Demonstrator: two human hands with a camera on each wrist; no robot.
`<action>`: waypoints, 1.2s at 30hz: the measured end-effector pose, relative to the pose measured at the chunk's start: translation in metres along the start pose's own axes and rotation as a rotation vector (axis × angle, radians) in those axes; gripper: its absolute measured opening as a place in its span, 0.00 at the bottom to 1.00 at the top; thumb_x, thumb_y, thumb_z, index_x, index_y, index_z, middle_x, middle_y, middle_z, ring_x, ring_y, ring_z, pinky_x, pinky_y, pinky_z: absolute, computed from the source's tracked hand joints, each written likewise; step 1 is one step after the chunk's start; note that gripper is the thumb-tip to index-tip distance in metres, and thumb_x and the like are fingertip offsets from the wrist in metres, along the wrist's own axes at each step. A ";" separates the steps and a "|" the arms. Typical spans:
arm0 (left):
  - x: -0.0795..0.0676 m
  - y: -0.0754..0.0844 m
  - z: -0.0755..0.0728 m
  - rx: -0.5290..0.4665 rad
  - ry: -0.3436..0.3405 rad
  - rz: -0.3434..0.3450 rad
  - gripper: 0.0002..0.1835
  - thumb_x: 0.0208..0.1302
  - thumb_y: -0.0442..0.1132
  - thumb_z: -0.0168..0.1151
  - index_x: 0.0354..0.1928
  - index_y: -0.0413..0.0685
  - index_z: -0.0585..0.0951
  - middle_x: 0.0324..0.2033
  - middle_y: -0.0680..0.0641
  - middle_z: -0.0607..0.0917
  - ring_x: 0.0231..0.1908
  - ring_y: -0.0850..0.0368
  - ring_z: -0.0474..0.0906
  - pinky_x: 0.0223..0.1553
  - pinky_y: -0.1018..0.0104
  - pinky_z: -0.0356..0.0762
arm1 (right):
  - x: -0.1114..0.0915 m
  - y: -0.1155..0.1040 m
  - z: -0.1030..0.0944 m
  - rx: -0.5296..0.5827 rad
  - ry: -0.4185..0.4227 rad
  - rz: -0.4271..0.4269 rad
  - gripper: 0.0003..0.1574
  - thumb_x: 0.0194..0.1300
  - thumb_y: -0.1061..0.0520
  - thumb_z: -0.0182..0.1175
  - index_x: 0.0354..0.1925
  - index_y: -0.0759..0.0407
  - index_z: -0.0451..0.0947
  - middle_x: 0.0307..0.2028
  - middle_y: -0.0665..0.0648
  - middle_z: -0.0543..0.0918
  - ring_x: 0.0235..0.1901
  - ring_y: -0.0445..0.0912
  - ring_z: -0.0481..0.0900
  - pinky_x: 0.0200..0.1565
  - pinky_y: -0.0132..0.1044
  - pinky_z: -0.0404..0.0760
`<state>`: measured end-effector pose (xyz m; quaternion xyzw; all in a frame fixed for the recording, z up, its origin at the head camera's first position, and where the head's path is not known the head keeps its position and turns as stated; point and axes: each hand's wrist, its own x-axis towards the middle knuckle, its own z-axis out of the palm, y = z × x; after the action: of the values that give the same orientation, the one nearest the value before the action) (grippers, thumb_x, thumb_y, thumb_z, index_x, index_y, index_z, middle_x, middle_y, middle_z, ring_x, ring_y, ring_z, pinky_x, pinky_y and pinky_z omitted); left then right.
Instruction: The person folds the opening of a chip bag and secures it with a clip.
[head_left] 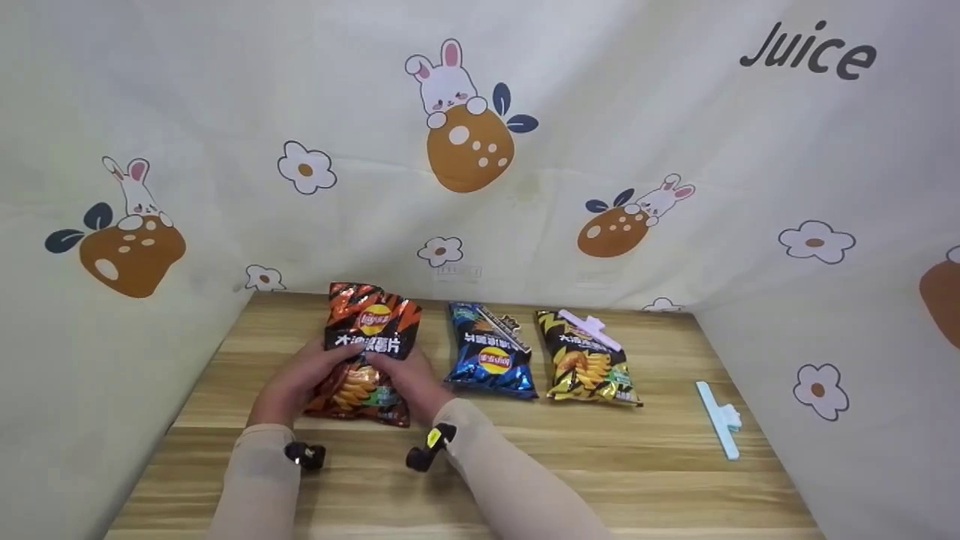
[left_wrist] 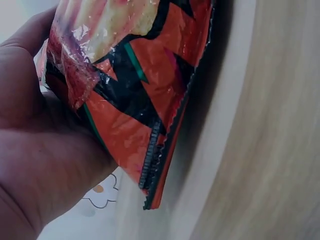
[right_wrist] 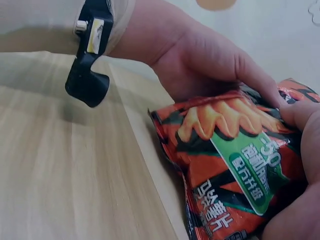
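Both hands hold a red and black chip bag (head_left: 367,390) at the left part of the table. My left hand (head_left: 296,379) grips its left side, thumb across the front, and my right hand (head_left: 415,381) grips the right side the same way. In the left wrist view, the crimped lower edge of the chip bag (left_wrist: 135,115) hangs beside the palm. The right wrist view shows the bag's printed front (right_wrist: 230,160) between both hands, thumbs pressed on it. The fingers behind the bag are hidden.
To the right lie a blue chip bag (head_left: 480,375) with a dark patterned clip (head_left: 504,330) and a yellow and black chip bag (head_left: 577,386) with a lilac clip (head_left: 592,328). A light blue clip (head_left: 718,420) lies near the table's right edge. A printed curtain (head_left: 525,210) stands behind.
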<state>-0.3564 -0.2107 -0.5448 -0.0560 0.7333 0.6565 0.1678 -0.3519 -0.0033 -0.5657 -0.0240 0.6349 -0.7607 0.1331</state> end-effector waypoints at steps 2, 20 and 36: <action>-0.002 0.004 0.001 -0.014 0.001 0.025 0.57 0.70 0.62 0.75 0.90 0.59 0.51 0.74 0.40 0.76 0.67 0.42 0.78 0.72 0.44 0.75 | -0.001 -0.003 0.001 -0.024 0.024 -0.014 0.40 0.68 0.50 0.78 0.73 0.52 0.75 0.56 0.51 0.88 0.55 0.48 0.87 0.64 0.46 0.84; -0.042 0.038 0.044 0.057 0.022 0.304 0.47 0.73 0.55 0.76 0.85 0.48 0.63 0.70 0.36 0.79 0.65 0.41 0.80 0.71 0.43 0.76 | -0.047 -0.052 -0.037 -0.073 -0.059 -0.176 0.43 0.68 0.53 0.78 0.76 0.54 0.72 0.62 0.56 0.86 0.59 0.52 0.86 0.64 0.48 0.85; -0.056 0.030 0.122 -0.050 -0.007 0.465 0.49 0.70 0.41 0.79 0.85 0.48 0.61 0.71 0.38 0.80 0.65 0.43 0.81 0.70 0.49 0.79 | -0.086 -0.070 -0.111 -0.231 -0.015 -0.222 0.44 0.69 0.51 0.77 0.74 0.64 0.70 0.61 0.61 0.86 0.58 0.53 0.86 0.62 0.47 0.85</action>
<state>-0.2919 -0.0943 -0.5088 0.1123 0.7095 0.6956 0.0131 -0.3038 0.1342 -0.5074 -0.1146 0.7105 -0.6925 0.0494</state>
